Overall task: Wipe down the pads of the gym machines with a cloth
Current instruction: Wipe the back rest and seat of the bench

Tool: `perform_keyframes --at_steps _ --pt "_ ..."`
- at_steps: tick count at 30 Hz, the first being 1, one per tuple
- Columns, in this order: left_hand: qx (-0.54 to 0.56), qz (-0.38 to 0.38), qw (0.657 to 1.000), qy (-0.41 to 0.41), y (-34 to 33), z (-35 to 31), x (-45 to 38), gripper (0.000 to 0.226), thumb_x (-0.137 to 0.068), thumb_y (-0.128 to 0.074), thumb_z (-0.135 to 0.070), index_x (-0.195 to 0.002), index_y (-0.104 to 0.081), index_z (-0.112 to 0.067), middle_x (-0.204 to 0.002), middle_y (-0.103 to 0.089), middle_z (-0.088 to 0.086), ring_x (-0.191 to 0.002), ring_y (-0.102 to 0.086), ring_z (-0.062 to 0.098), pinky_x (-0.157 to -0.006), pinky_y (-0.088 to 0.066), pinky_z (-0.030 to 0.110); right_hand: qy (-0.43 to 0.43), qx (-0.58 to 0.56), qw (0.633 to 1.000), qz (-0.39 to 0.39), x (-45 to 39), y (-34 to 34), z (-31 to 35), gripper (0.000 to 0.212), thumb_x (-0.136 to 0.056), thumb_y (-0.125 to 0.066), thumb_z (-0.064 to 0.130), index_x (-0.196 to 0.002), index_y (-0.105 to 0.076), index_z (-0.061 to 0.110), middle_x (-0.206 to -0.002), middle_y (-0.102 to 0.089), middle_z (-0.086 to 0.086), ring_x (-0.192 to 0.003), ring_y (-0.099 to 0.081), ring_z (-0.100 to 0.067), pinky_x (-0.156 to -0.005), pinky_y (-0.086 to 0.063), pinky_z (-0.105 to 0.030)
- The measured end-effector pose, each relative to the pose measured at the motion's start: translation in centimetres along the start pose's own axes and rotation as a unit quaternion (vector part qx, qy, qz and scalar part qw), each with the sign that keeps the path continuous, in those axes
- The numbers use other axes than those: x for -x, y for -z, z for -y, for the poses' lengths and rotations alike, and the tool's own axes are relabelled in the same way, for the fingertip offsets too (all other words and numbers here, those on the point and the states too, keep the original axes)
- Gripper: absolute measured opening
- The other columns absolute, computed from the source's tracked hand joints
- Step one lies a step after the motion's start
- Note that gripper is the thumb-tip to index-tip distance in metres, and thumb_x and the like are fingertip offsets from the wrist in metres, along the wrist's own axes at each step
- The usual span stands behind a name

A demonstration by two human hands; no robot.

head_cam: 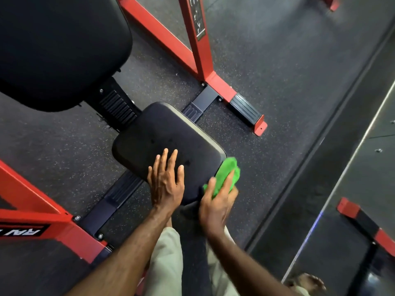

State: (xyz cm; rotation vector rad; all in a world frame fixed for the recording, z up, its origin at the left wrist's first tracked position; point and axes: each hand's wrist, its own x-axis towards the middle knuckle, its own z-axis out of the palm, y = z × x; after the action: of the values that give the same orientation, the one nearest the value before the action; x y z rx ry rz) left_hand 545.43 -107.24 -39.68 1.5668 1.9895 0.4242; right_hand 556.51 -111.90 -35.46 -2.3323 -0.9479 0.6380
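A small black seat pad (164,135) sits at the centre of the view, with a few wet spots on its top. My left hand (165,181) lies flat on its near edge, fingers straight and spread. My right hand (218,202) grips a bright green cloth (227,173) and holds it against the pad's near right corner and side. A larger black back pad (57,45) fills the upper left.
Red steel frame posts (198,50) rise behind the seat, and another red frame beam (42,212) runs at the lower left. Dark speckled rubber flooring (277,82) surrounds the machine. A wall mirror (352,199) runs along the right. My legs in light trousers show below.
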Motion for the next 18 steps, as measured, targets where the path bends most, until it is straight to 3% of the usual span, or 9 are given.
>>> perform_keyframes --at_steps 3,6,8,10,11,13,15,16,18 --pt "-0.013 -0.004 1.0 -0.01 -0.1 -0.2 -0.1 0.056 -0.104 -0.034 -0.048 -0.156 -0.038 -0.029 -0.165 -0.033 -0.001 -0.153 -0.028 0.025 -0.119 -0.025 0.056 0.026 -0.015 0.999 0.044 2.0 0.8 -1.3 0.074 -0.103 -0.055 0.044 -0.165 -0.019 0.025 -0.137 -0.044 -0.02 -0.119 -0.053 -0.036 -0.104 -0.043 -0.034" --pt "0.014 -0.031 0.999 -0.014 0.0 -0.4 -0.4 0.056 -0.105 -0.038 -0.041 -0.157 -0.037 -0.022 -0.164 -0.034 0.005 -0.15 -0.032 0.026 -0.119 -0.027 0.052 0.029 -0.038 0.997 -0.066 -4.2 0.2 0.8 0.075 -0.095 -0.065 0.042 -0.16 -0.034 0.023 -0.126 -0.049 -0.022 -0.114 -0.054 -0.039 -0.105 -0.044 -0.04" --pt "0.053 -0.066 0.996 -0.006 -0.3 0.1 -0.3 0.055 -0.106 -0.042 -0.034 -0.157 -0.037 -0.014 -0.163 -0.034 0.012 -0.149 -0.034 0.03 -0.121 -0.029 0.049 0.061 0.01 0.996 -0.07 -6.2 0.0 1.6 0.077 -0.091 -0.071 0.044 -0.158 -0.04 0.023 -0.131 -0.05 -0.022 -0.118 -0.051 -0.039 -0.107 -0.041 -0.045" --pt "0.081 -0.113 0.99 0.025 -0.8 0.7 0.4 0.055 -0.105 -0.046 -0.028 -0.155 -0.038 -0.007 -0.161 -0.035 0.019 -0.148 -0.034 0.035 -0.121 -0.03 0.047 0.152 0.116 0.981 -0.014 -4.7 1.0 1.0 0.076 -0.091 -0.072 0.05 -0.156 -0.044 0.026 -0.145 -0.043 -0.021 -0.129 -0.043 -0.038 -0.112 -0.036 -0.047" --pt "0.088 -0.137 0.986 0.042 -1.2 1.0 0.9 0.055 -0.105 -0.048 -0.027 -0.154 -0.038 -0.005 -0.16 -0.035 0.021 -0.148 -0.034 0.038 -0.121 -0.03 0.048 0.239 0.167 0.956 0.028 -3.6 2.1 0.1 0.07 -0.092 -0.07 0.052 -0.154 -0.048 0.027 -0.149 -0.042 -0.019 -0.133 -0.041 -0.039 -0.113 -0.038 -0.049" --pt "0.106 -0.171 0.976 0.079 -1.6 1.0 1.2 0.057 -0.104 -0.05 -0.028 -0.154 -0.039 -0.002 -0.159 -0.034 0.024 -0.147 -0.034 0.041 -0.12 -0.031 0.048 0.463 0.236 0.843 0.141 -3.7 4.6 -1.7 0.049 -0.099 -0.062 0.05 -0.145 -0.059 0.032 -0.153 -0.048 -0.013 -0.138 -0.045 -0.038 -0.106 -0.045 -0.052" --pt "0.126 -0.192 0.967 0.108 -1.9 0.5 1.2 0.059 -0.104 -0.052 -0.029 -0.153 -0.039 0.0 -0.16 -0.033 0.025 -0.147 -0.034 0.042 -0.121 -0.03 0.048 0.581 0.264 0.741 0.208 -7.3 5.3 -1.1 0.041 -0.103 -0.055 0.05 -0.141 -0.061 0.039 -0.155 -0.051 -0.005 -0.143 -0.047 -0.031 -0.104 -0.045 -0.05" --pt "0.134 -0.195 0.965 0.113 -2.0 0.2 1.2 0.059 -0.104 -0.052 -0.029 -0.153 -0.039 0.0 -0.16 -0.033 0.025 -0.147 -0.033 0.042 -0.121 -0.029 0.047 0.572 0.282 0.741 0.207 -9.3 4.8 0.0 0.043 -0.103 -0.053 0.051 -0.145 -0.057 0.041 -0.157 -0.049 -0.004 -0.147 -0.043 -0.028 -0.109 -0.041 -0.052" --pt "0.15 -0.197 0.96 0.129 -2.3 -0.3 1.1 0.061 -0.103 -0.053 -0.029 -0.153 -0.038 0.001 -0.161 -0.031 0.025 -0.148 -0.032 0.04 -0.122 -0.028 0.044 0.468 0.289 0.818 0.171 -11.6 2.8 2.6 0.049 -0.104 -0.049 0.051 -0.152 -0.047 0.04 -0.162 -0.043 -0.007 -0.153 -0.035 -0.027 -0.121 -0.028 -0.056"
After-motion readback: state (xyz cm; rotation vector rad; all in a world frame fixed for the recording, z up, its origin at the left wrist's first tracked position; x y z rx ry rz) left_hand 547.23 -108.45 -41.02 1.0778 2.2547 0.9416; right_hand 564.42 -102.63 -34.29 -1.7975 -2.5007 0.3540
